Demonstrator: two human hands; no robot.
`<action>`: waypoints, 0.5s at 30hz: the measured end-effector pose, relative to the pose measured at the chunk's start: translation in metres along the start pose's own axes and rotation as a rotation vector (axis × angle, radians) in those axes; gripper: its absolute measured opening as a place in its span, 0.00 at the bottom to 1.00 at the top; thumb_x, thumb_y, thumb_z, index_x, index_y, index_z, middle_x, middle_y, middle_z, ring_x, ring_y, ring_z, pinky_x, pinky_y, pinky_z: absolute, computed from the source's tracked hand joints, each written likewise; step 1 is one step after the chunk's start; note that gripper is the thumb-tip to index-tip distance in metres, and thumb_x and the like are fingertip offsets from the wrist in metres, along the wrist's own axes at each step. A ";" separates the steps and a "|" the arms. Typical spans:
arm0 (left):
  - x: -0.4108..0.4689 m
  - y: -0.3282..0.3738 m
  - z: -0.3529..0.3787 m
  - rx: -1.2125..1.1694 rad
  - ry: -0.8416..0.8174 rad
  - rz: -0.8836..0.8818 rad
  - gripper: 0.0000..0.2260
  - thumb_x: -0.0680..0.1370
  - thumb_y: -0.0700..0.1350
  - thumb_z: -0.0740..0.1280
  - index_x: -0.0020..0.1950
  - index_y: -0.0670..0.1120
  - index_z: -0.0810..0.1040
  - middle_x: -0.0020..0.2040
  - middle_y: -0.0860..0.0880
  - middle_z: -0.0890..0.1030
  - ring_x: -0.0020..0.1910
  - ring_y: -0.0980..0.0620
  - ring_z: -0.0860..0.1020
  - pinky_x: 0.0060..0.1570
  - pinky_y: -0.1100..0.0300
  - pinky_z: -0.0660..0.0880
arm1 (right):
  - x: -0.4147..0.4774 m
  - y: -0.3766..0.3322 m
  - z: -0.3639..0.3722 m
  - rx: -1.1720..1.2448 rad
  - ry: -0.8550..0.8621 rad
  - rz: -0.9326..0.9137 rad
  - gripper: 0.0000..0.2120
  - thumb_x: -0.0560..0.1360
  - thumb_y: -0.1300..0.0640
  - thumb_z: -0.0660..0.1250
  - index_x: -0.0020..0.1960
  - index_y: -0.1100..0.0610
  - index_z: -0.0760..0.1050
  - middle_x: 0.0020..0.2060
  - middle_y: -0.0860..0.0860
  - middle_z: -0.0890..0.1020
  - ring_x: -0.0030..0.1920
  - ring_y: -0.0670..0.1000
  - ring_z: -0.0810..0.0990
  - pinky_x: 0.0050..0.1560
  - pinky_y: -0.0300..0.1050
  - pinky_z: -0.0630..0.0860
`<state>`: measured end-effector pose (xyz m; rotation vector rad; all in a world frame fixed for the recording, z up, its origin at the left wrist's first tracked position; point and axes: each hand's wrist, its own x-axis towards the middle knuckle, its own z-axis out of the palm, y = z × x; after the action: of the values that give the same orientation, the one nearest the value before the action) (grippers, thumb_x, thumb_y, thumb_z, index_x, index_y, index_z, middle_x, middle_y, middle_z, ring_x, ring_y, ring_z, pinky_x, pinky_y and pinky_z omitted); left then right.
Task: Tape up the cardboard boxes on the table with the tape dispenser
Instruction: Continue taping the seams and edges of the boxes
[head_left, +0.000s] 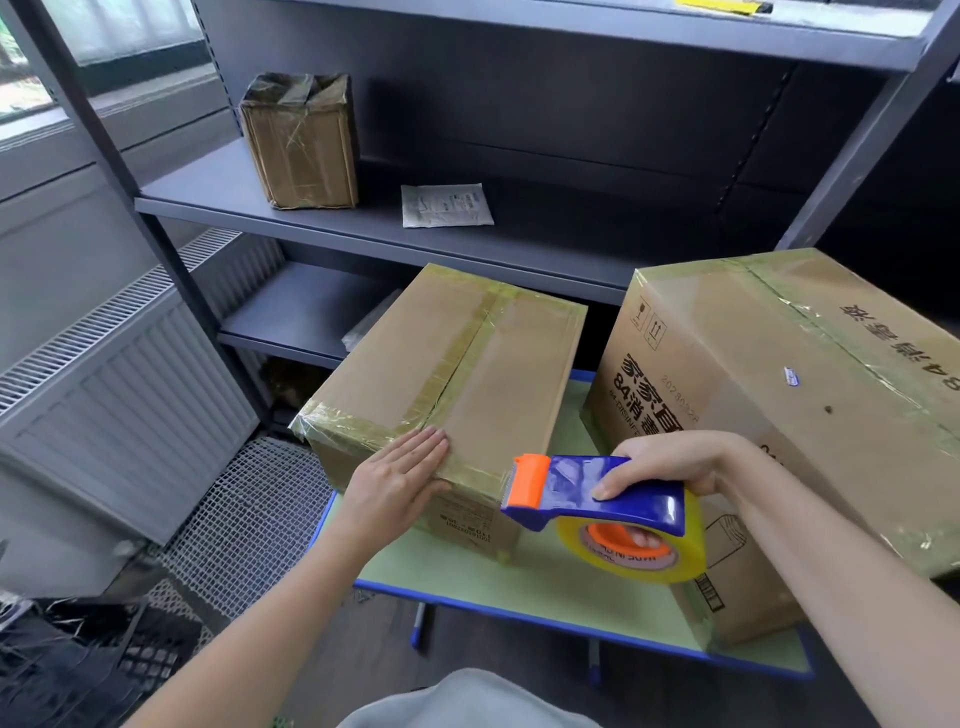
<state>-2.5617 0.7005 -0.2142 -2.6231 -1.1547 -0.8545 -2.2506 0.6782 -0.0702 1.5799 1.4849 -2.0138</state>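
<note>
A plain cardboard box (457, 374) sits on the pale green table (571, 587), with shiny tape along its centre seam and edges. My left hand (400, 480) lies flat with straight fingers on the box's near top edge. My right hand (670, 462) grips a blue tape dispenser (597, 493) with an orange head and a yellowish tape roll, held just right of the box's near corner. A larger printed cardboard box (779, 395) stands to the right, also taped over its top.
A grey metal shelving unit (363, 223) stands behind the table, holding a small taped box (301, 140) and a white packet (447, 205). A radiator (104, 395) is at the left. Wire mesh (249, 514) and black netting lie on the floor.
</note>
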 end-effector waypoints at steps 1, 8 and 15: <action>-0.001 0.002 0.000 0.024 -0.017 -0.014 0.22 0.81 0.53 0.56 0.62 0.38 0.78 0.62 0.44 0.78 0.63 0.47 0.76 0.69 0.58 0.63 | 0.002 0.001 0.000 -0.013 0.004 0.000 0.19 0.66 0.47 0.72 0.46 0.63 0.77 0.37 0.59 0.82 0.33 0.51 0.81 0.37 0.41 0.79; 0.010 0.052 0.014 0.060 -0.015 0.126 0.23 0.74 0.54 0.64 0.60 0.38 0.79 0.61 0.44 0.79 0.62 0.48 0.76 0.65 0.54 0.67 | 0.007 0.007 0.001 -0.016 0.041 0.004 0.21 0.65 0.47 0.73 0.46 0.63 0.77 0.42 0.62 0.81 0.36 0.53 0.80 0.38 0.42 0.79; 0.015 0.054 0.019 0.074 0.098 0.146 0.21 0.83 0.49 0.52 0.57 0.40 0.82 0.58 0.46 0.81 0.58 0.51 0.79 0.64 0.56 0.70 | 0.011 0.006 0.005 0.013 0.037 0.017 0.21 0.66 0.47 0.72 0.50 0.63 0.75 0.45 0.61 0.80 0.38 0.52 0.81 0.38 0.40 0.79</action>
<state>-2.5065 0.6797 -0.2171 -2.5382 -0.9389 -0.8818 -2.2548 0.6758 -0.0824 1.6374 1.4696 -1.9995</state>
